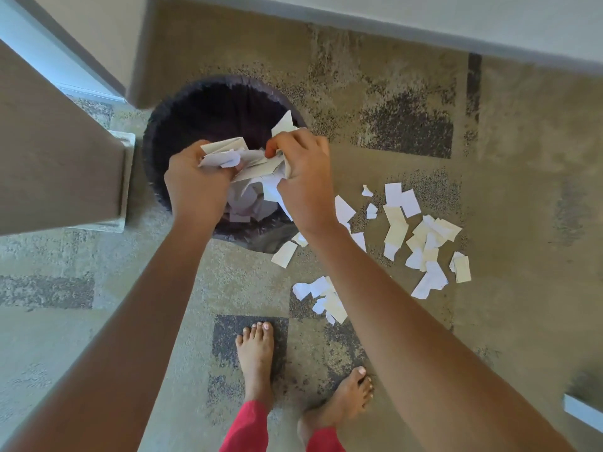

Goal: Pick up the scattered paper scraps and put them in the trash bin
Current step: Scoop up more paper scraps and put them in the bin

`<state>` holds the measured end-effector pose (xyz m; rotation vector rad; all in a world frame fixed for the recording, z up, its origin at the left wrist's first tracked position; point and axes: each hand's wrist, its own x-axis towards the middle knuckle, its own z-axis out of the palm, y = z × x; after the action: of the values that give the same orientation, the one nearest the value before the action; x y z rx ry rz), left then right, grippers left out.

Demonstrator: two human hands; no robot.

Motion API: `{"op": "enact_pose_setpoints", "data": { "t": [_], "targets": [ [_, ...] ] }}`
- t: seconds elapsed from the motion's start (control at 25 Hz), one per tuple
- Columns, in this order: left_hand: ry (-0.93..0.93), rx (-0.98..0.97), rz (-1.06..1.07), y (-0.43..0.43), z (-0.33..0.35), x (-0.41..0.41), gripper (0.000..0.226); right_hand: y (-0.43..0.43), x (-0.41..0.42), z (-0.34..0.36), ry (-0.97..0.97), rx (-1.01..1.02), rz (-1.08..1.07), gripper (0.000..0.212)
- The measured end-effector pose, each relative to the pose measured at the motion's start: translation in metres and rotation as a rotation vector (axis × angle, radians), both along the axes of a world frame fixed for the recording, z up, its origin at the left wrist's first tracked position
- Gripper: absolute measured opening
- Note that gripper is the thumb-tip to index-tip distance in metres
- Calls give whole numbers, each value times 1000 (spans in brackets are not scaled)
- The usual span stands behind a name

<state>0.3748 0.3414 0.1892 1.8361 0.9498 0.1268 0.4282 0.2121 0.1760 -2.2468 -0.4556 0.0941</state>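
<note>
both hands over the trash bin (182, 102). left hand (195, 184) and right hand (303, 177) each closed around one shared bundle of paper (248, 161), directly above the bin mouth, so release drops straight down. more paper already inside, looks like a pile but it's partly hidden. loose scraps (414, 230) remain on the carpet (489, 321) to the right of the bin, right hand nearer; a smaller cluster (321, 296) lies by the bare feet (256, 350). wall corner (65, 151) crowds the bin's left.
</note>
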Motion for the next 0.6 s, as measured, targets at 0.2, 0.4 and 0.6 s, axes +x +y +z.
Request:
{"op": "enact_pose_setpoints", "data": {
  "t": [0.2,0.4,0.6],
  "targets": [
    [82,-60,31,20,-21,6,31,24,10,-20,27,-227,94,44],
    [139,23,-49,27,-36,5,28,28,15,-30,70,-296,152,52],
    [136,-14,-31,25,-37,2,29,30,16,-37,119,-306,188,64]
  ]
}}
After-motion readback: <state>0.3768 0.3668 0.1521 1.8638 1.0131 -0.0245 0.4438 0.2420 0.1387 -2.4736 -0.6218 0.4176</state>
